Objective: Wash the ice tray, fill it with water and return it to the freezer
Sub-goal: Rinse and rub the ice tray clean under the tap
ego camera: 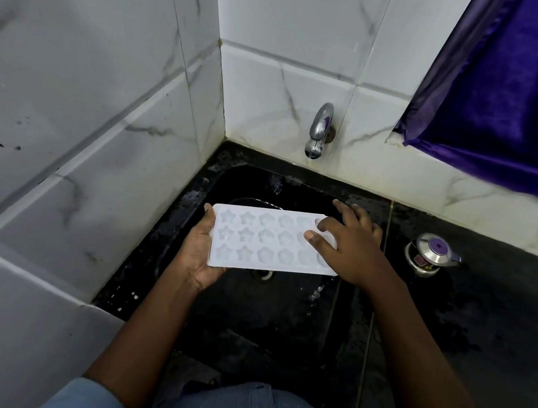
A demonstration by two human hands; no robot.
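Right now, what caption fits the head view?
Left hand holds a white ice tray over the sink below the tap; right hand rests on its right end.

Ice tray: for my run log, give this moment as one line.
ice tray: over sink | left hand: grips left end | right hand: rests on right end | tap: no water visible

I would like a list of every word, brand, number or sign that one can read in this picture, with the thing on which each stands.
No text can be read in this view.
Small steel vessel: a reddish label low on its side, too small and blurred to read.
Ice tray, tap, wall tiles, purple curtain: no writing or marks visible.
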